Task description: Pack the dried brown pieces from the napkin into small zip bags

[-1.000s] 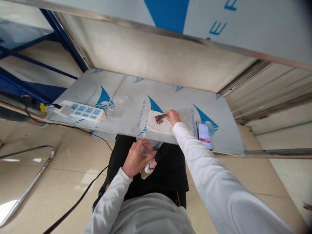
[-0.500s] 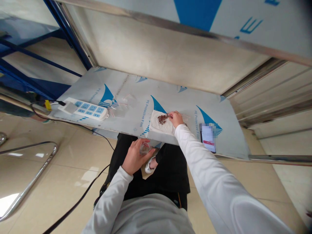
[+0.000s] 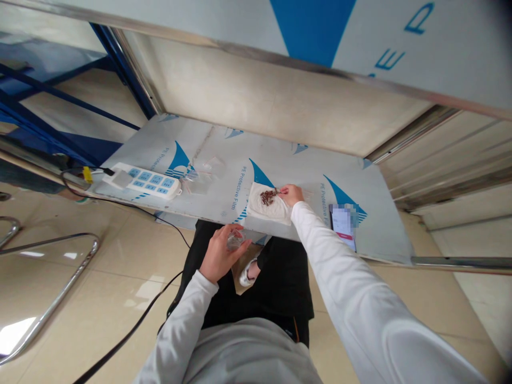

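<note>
My left hand [image 3: 219, 256] is wrapped round a small clear plastic container [image 3: 236, 239], held off the shelf's front edge above my lap. What is in the container, if anything, I cannot make out. On the shelf lies a white cloth or folded tissue [image 3: 262, 212], with a pile of small, shiny, reddish-brown pieces [image 3: 267, 198] on it. Their exact kind is too small to tell. At the right side of the pile is my right hand [image 3: 293, 194], thumb and fingers pinched together; whatever is between the fingertips is too small to name.
A white power strip [image 3: 154, 182] with a plugged-in adapter sits at the left, its black cable hanging down. Clear plastic bags [image 3: 200, 178] lie beside it. A phone [image 3: 343, 226] rests at the right. An upper shelf [image 3: 224, 26] overhangs the back.
The view has shifted slightly. My right hand stays at the edge of the pile, fingers pinched. My left hand still holds the clear container, now turned a little.
</note>
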A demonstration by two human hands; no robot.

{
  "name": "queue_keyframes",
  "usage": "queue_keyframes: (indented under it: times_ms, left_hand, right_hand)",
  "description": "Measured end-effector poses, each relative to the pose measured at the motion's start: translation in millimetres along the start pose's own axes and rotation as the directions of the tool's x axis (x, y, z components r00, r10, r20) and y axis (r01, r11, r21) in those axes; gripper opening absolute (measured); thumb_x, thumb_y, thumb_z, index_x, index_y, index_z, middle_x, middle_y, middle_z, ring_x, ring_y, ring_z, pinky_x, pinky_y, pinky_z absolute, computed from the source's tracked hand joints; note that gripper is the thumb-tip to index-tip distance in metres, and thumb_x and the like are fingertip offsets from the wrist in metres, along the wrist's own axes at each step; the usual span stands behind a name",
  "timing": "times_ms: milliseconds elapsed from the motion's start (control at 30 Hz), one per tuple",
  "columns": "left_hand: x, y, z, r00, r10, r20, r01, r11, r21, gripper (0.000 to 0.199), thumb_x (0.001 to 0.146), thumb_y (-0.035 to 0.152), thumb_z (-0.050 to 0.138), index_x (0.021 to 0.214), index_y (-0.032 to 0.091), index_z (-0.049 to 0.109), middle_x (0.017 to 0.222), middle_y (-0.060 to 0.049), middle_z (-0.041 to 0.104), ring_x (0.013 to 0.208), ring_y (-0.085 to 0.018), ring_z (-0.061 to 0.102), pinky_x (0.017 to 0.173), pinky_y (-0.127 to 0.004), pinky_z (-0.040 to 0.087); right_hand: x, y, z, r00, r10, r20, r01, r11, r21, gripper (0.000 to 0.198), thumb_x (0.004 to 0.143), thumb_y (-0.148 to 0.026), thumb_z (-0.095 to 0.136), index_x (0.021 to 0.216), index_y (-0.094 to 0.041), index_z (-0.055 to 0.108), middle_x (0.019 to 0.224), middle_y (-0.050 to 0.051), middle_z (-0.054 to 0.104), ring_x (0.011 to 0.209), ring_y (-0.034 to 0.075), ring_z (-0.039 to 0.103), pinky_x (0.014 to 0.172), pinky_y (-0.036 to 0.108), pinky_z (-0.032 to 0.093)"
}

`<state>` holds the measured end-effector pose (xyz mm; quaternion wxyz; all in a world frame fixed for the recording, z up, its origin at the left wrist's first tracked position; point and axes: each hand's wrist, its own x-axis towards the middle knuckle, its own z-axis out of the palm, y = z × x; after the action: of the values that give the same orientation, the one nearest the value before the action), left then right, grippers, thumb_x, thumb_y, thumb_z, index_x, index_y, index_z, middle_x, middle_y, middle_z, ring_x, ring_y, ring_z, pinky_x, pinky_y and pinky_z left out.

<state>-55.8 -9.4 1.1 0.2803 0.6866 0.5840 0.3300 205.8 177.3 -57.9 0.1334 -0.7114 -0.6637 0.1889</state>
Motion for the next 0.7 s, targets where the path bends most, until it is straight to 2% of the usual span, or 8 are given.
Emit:
queue_keyframes:
  times_ms: [233, 367, 467, 533, 633, 700]
  left_hand:
    - [1.9, -0.9, -3.0, 1.000, -0.001, -0.026, 0.001, 1.000, -0.019, 0.030, 0.079, 0.036, 0.066, 0.103, 0.021, 0.057, 0.084, -0.001, 0.068, 0.079, -0.018, 0.065, 0.076, -0.030, 0.049]
    - [7.1, 1.8, -2.9, 1.000, 0.004, -0.031, -0.005, 0.999, -0.048, 0.030, 0.079, 0.036, 0.067, 0.102, 0.021, 0.057, 0.083, -0.001, 0.068, 0.082, -0.018, 0.065, 0.077, -0.030, 0.048]
    - [15.9, 5.2, 0.9, 0.999, 0.031, -0.033, -0.035, 0.994, -0.108, 0.032, 0.076, 0.036, 0.069, 0.101, 0.021, 0.057, 0.085, -0.001, 0.067, 0.083, -0.018, 0.064, 0.078, -0.030, 0.048]
    - [23.3, 8.7, 5.1, 0.997, 0.060, -0.043, -0.066, 0.987, -0.147, 0.034, 0.074, 0.036, 0.071, 0.101, 0.021, 0.056, 0.085, -0.002, 0.066, 0.082, -0.018, 0.064, 0.079, -0.031, 0.048]
    - [33.4, 17.1, 12.3, 0.991, 0.110, -0.073, -0.121, 0.976, -0.182, 0.037, 0.072, 0.035, 0.072, 0.102, 0.020, 0.055, 0.082, -0.001, 0.064, 0.080, -0.017, 0.062, 0.080, -0.032, 0.046]
    - [37.8, 24.7, 16.4, 0.987, 0.130, -0.098, -0.148, 0.969, -0.198, 0.038, 0.071, 0.033, 0.072, 0.102, 0.019, 0.054, 0.082, -0.001, 0.063, 0.078, -0.017, 0.061, 0.080, -0.032, 0.046]
  right_hand:
    - [-3.4, -10.7, -4.9, 1.000, -0.022, 0.020, 0.022, 1.000, -0.020, 0.012, 0.072, -0.008, 0.067, 0.080, -0.012, 0.075, 0.083, 0.010, 0.075, 0.080, 0.016, 0.069, 0.080, 0.024, 0.049]
    - [-4.4, -18.9, -9.9, 0.999, -0.048, -0.010, 0.048, 0.999, 0.004, 0.012, 0.071, -0.004, 0.065, 0.075, -0.011, 0.075, 0.083, 0.013, 0.075, 0.083, 0.019, 0.069, 0.083, 0.027, 0.048]
    - [-12.1, -29.2, -23.0, 0.995, -0.084, -0.053, 0.087, 0.994, 0.066, 0.012, 0.073, -0.007, 0.064, 0.077, -0.011, 0.075, 0.082, 0.014, 0.075, 0.081, 0.020, 0.070, 0.082, 0.029, 0.051]
    - [-28.8, -42.6, -37.0, 0.989, -0.115, -0.089, 0.125, 0.985, 0.116, 0.014, 0.076, -0.012, 0.063, 0.084, -0.012, 0.075, 0.085, 0.012, 0.075, 0.080, 0.019, 0.070, 0.080, 0.030, 0.053]
    - [-75.7, -73.6, -62.1, 0.969, -0.206, -0.137, 0.234, 0.941, 0.243, 0.021, 0.081, -0.025, 0.062, 0.096, -0.015, 0.072, 0.089, 0.007, 0.075, 0.079, 0.017, 0.071, 0.077, 0.029, 0.056]
    - [-112.6, -97.0, -77.4, 0.934, -0.328, -0.141, 0.355, 0.809, 0.469, 0.020, 0.080, -0.027, 0.064, 0.095, -0.017, 0.072, 0.089, 0.006, 0.075, 0.077, 0.017, 0.071, 0.075, 0.030, 0.058]
